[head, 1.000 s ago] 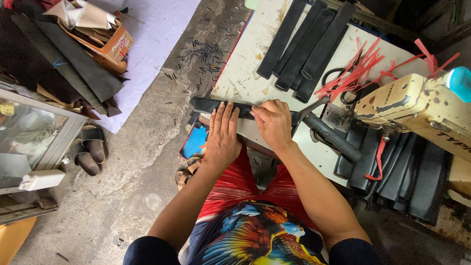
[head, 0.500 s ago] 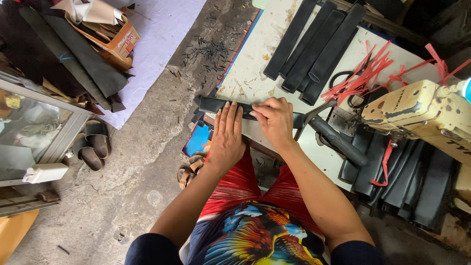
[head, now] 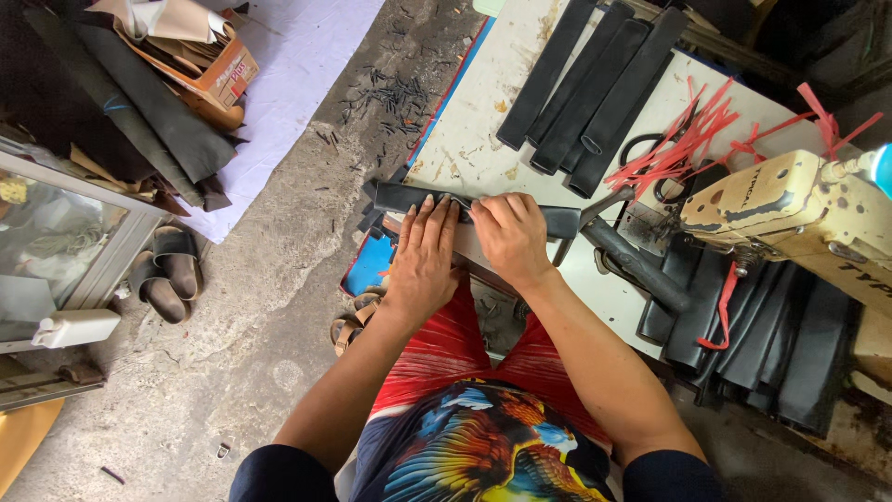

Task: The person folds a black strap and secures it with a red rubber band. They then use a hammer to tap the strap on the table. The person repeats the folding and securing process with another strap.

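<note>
Two hands press on one long black strip at the near edge of the white counter, centre of frame. Largest first: counter runs from top centre to right edge; cream sewing machine sits at right, w/ a stack of black strips lying under and below it, too overlapped to count. Grey concrete floor fills lower left; pale sheet upper left, w/ dark rolled material and one cardboard box beside it. Top centre of the counter: four black strips side by side, slanted. Red cords in a loose bunch just right of them. Two sandals at left, near a glass cabinet.

Key relation: the strip's long axis runs left-right across the frame, crosswise to both forearms, just beyond the fingertips. Left hand lies flat, fingers straight and together, tips on the strip's near edge, no closed grip. Right hand is curled, knuckles up, fingers bent over the strip approx. at its middle; whether it pinches or only presses, can't tell. Hands are touching side by side; the right sits nearer the machine, and the strip's left end pokes out free past the left hand.
</note>
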